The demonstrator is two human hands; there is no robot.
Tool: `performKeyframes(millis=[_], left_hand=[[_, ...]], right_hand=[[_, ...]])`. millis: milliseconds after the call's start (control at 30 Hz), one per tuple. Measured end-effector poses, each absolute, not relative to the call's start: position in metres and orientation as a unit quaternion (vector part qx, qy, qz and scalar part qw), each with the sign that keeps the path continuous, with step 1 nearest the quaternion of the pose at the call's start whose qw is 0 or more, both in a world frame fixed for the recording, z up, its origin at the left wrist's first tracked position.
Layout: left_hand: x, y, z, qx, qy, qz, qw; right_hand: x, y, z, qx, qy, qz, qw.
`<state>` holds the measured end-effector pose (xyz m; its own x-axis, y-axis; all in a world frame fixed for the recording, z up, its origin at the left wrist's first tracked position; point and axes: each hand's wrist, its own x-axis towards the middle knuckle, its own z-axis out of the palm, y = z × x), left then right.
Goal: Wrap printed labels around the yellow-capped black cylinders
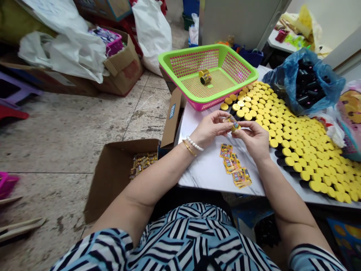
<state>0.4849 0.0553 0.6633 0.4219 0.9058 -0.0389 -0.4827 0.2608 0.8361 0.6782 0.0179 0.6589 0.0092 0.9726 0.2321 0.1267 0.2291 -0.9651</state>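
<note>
Head: left hand (pixel 210 130), right hand (pixel 255 140) fingertips-together on tube (pixel 234 124)

Small yellow-capped tube (pixel 235 125) (colourful label (pixel 231 120) around it) held sideways in mid-air.

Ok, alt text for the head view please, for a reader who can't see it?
The left hand and right hand pinch one small yellow tube between them above a white table, with a pile of stickers lying nearby. Rows of yellow-capped tubes fill the table's right side, and a green basket behind holds two labelled tubes.
</note>
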Motion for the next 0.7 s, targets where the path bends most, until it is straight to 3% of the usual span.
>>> performKeyframes(millis=[367, 533, 633, 700], left_hand=[[0.4834, 0.0555, 0.6648, 0.488, 0.258, 0.510, 0.660], [0.4822, 0.0572, 0.6625, 0.475, 0.297, 0.477, 0.677], [0.4823, 0.0572, 0.6608, 0.477, 0.319, 0.452, 0.683], [0.4830, 0.0566, 0.6605, 0.486, 0.315, 0.452, 0.679]], right_hand=[[0.6743, 0.0191, 0.6622, -0.463, -0.548, 0.456, 0.527], [0.6780, 0.0158, 0.6602, -0.457, -0.634, 0.307, 0.542], [0.6800, 0.0118, 0.6637, -0.450, -0.713, 0.161, 0.513], [0.6801, 0.0098, 0.6662, -0.456, -0.726, 0.128, 0.499]])
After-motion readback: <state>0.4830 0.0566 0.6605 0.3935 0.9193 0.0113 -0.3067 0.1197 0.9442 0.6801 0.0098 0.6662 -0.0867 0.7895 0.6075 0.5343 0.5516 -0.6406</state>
